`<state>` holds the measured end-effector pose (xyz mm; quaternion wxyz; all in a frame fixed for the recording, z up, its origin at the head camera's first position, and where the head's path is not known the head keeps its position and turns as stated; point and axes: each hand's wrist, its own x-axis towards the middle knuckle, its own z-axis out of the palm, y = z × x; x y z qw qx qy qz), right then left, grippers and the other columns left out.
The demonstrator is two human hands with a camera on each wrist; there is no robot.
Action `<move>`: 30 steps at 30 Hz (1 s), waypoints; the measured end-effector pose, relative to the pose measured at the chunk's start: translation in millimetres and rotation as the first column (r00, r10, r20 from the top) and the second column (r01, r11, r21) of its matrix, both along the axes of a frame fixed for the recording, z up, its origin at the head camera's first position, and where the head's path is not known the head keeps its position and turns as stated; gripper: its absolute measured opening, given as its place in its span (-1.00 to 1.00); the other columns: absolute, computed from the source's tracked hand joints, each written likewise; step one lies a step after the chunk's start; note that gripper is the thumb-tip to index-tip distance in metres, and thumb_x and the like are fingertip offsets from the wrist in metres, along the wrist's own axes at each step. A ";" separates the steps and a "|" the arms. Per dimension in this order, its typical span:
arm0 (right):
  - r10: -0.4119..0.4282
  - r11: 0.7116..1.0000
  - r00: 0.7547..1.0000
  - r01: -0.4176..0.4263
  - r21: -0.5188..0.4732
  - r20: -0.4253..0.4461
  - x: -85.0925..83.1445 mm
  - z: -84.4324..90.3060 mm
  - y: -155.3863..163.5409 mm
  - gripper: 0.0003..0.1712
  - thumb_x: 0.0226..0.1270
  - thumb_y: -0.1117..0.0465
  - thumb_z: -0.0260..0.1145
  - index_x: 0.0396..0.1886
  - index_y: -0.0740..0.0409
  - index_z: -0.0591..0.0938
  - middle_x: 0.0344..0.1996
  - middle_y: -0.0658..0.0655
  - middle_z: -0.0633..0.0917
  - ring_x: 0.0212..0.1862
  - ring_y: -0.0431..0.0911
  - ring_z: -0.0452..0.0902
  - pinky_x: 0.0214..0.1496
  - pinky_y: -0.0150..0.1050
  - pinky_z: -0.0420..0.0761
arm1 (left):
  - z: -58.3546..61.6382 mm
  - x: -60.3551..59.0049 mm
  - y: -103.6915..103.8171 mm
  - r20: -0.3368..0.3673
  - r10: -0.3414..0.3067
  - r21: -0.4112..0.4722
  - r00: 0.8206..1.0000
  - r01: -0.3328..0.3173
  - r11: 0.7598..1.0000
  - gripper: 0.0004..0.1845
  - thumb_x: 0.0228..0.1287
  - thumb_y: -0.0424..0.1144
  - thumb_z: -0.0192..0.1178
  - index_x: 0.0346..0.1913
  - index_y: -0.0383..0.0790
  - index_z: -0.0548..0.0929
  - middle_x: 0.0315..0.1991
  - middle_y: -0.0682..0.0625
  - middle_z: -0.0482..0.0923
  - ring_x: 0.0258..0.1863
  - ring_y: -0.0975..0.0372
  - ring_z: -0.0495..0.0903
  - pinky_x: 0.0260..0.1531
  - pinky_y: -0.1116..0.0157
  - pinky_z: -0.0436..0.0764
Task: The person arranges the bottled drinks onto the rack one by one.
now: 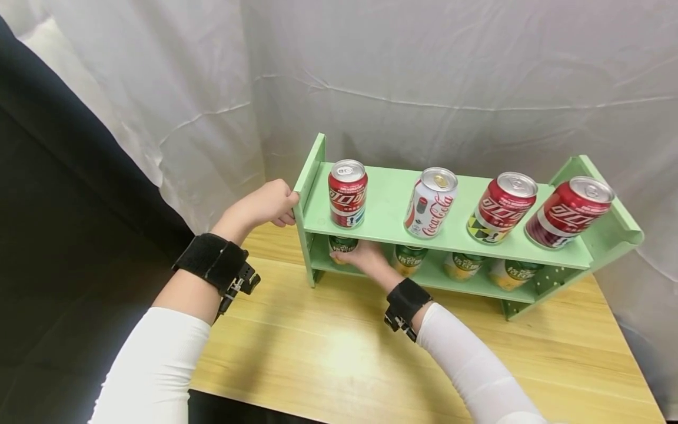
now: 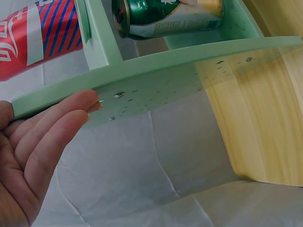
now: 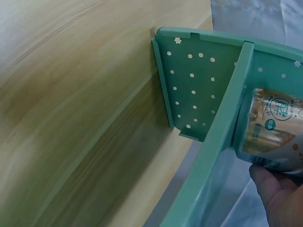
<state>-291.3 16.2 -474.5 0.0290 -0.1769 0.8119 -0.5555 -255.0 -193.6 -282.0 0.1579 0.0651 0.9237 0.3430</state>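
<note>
A light green two-tier shelf (image 1: pixel 392 206) stands on a wooden table (image 1: pixel 328 353). My left hand (image 1: pixel 267 205) rests against the outer face of its left side panel (image 2: pixel 156 90), with the fingers (image 2: pixel 61 118) fairly straight. My right hand (image 1: pixel 365 259) reaches into the lower tier at its left end and grips a green and gold can (image 1: pixel 341 242). That can lies across the top of the left wrist view (image 2: pixel 170 16). It also fills the right of the right wrist view (image 3: pixel 272 130), with a fingertip (image 3: pixel 279 194) under it.
The upper tier holds a red can (image 1: pixel 347 193), a white cola can (image 1: pixel 431 203) and two more red cans (image 1: pixel 500 209) (image 1: pixel 569 212). Three other green cans (image 1: pixel 461 265) sit on the lower tier. White cloth hangs behind, and a black curtain (image 1: pixel 63 206) is at left.
</note>
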 end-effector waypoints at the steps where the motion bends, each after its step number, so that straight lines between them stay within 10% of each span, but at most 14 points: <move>1: -0.005 1.000 1.000 0.005 -0.001 -0.002 0.1 -0.3 0.1 0.12 -0.21 0.18 0.60 0.37 0.09 0.17 0.26 0.17 0.37 0.28 0.07 0.34 0.36 -0.05 0.36 | 0.2 0.6 -0.4 -0.004 0.003 -0.003 1.000 -0.003 1.000 -0.65 0.38 -0.29 -0.26 -0.36 -0.46 0.50 -0.19 -0.38 0.64 -0.20 -0.06 0.69 -0.24 0.17 0.73; 8: -0.073 0.989 0.997 0.076 0.123 -0.026 3.3 0.7 3.0 0.05 -0.16 -0.03 0.57 0.32 0.12 0.25 0.16 0.20 0.50 0.17 0.07 0.46 0.21 -0.05 0.52 | -5.6 -2.9 -0.7 -0.092 0.035 -0.018 0.995 -0.036 0.999 -0.59 0.39 -0.24 -0.24 -0.46 -0.42 0.52 -0.21 -0.35 0.66 -0.26 0.00 0.71 -0.25 0.17 0.72; 13: -0.159 0.942 0.983 0.179 0.283 -0.093 12.0 4.0 5.7 -0.02 -0.11 -0.19 0.50 0.26 0.15 0.34 -0.19 0.24 0.65 -0.30 0.02 0.62 -0.34 -0.12 0.69 | -18.9 -7.1 -2.7 -0.148 0.090 0.043 0.985 -0.085 0.995 -0.49 0.43 -0.09 -0.20 -0.23 -0.48 0.64 -0.23 -0.33 0.67 -0.28 0.02 0.72 -0.24 0.16 0.72; 19: -0.178 0.903 0.956 0.253 0.347 -0.233 29.0 6.5 3.2 -0.01 -0.01 -0.28 0.40 0.35 0.08 0.29 -0.64 0.14 0.55 -0.75 -0.11 0.39 -0.80 -0.28 0.42 | -28.1 -8.7 -14.8 -0.150 0.126 0.112 0.981 -0.109 0.988 -0.48 0.44 -0.02 -0.12 -0.01 -0.46 0.59 -0.23 -0.32 0.68 -0.27 0.03 0.72 -0.19 0.13 0.71; 27: -0.193 0.894 0.924 0.304 0.330 -0.329 49.0 1.6 6.5 -0.08 0.03 -0.27 0.37 0.27 0.17 0.38 -0.20 0.24 0.68 -0.61 -0.18 0.41 -0.57 -0.28 0.53 | -21.8 1.9 -29.9 -0.041 0.036 0.106 0.998 -0.032 0.994 -0.44 0.46 -0.02 -0.14 0.18 -0.48 0.44 0.02 -0.37 0.56 0.00 -0.09 0.61 0.04 -0.02 0.59; 30: -0.208 0.892 0.908 0.329 0.311 -0.365 50.1 0.9 8.5 -0.11 0.04 -0.24 0.38 0.25 0.20 0.40 -0.03 0.25 0.65 -0.64 -0.20 0.40 -0.62 -0.32 0.48 | -23.1 12.4 -31.7 -0.105 -0.003 -0.014 0.994 0.002 1.000 -0.46 0.46 -0.02 -0.14 0.21 -0.41 0.45 0.11 -0.36 0.51 0.04 -0.12 0.58 0.10 -0.08 0.53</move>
